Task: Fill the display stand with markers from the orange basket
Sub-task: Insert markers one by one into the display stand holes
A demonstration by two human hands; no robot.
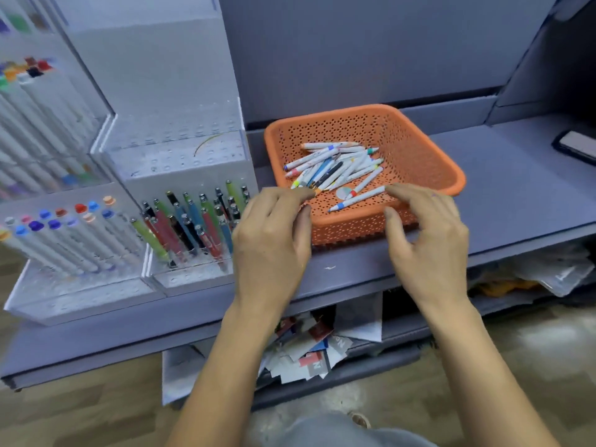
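Observation:
An orange perforated basket (429, 162) sits on the grey shelf with several white markers (335, 166) piled inside it. One marker (358, 198) lies apart near the basket's front wall. My left hand (274, 233) hovers at the basket's front left corner, fingers loosely curled and holding nothing. Over the front rim my right hand (429, 233) is spread with relaxed fingers, also empty. The clear display stand (180, 150) rises at the left; its upper tier shows bare holes, and lower tiers hold pens (193, 221) and white markers with coloured caps (64, 233).
A dark flat device (577, 146) lies at the shelf's right end. Below the shelf, cubbies hold loose papers and packets (309, 346). More markers (35, 124) stand in the tall stand tiers at far left. The shelf's grey front edge (354, 279) runs beneath my hands.

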